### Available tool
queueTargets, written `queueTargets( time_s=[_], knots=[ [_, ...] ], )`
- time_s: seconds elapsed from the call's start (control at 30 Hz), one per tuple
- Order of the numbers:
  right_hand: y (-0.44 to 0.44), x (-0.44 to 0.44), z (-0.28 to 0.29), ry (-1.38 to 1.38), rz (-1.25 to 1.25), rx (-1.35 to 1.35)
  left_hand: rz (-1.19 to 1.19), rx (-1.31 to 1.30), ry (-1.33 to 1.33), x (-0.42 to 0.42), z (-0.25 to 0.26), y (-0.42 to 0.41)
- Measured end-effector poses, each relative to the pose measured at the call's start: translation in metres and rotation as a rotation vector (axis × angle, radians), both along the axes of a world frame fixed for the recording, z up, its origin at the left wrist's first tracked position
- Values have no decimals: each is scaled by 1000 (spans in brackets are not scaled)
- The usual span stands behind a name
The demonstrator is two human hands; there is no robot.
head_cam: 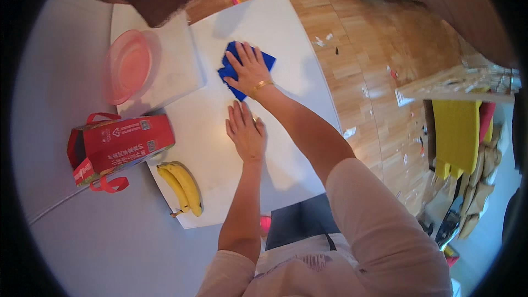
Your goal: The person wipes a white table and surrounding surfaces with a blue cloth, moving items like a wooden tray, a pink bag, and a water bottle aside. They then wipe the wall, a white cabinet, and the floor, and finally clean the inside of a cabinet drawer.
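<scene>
My right hand (248, 75) lies flat with spread fingers on a blue cloth (269, 61), pressing it against a white table (288, 132). Parts of the cloth show past the fingertips and beside the palm. A gold-coloured bracelet (262, 85) circles the right wrist. Nearer to me, my left hand (247, 134) rests palm down on the bare tabletop, its fingers slightly apart and nothing in it. Its fingertips reach close to the cloth's near corner.
Two bananas (183, 187) lie at the table's near left corner. Left of the table's middle is a red carton bag (132, 138) with handles, bearing writing. A pink plastic basin (130, 66) stands at the far left. Scraps of litter (350, 133) dot the wooden floor; a yellow chair (456, 132) is at right.
</scene>
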State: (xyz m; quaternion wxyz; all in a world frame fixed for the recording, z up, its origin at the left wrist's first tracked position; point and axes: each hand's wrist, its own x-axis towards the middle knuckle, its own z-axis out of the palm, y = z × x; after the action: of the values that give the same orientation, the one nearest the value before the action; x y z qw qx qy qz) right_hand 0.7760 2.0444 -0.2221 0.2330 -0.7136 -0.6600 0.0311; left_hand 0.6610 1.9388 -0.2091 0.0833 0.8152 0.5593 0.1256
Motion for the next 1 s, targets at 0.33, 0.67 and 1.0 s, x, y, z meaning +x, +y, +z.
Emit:
queueTargets(
  time_s=[0.33,0.67,1.0],
  knots=[
    [-191,1,18,86,-108,-77,-53,143,85,-12,-17,6],
    [-349,-8,27,145,-614,-200,-508,-181,-119,22,0,-138],
    [-290,58,3,535,-720,-314,-602,-218,-29,16,4,-176]
  ],
)
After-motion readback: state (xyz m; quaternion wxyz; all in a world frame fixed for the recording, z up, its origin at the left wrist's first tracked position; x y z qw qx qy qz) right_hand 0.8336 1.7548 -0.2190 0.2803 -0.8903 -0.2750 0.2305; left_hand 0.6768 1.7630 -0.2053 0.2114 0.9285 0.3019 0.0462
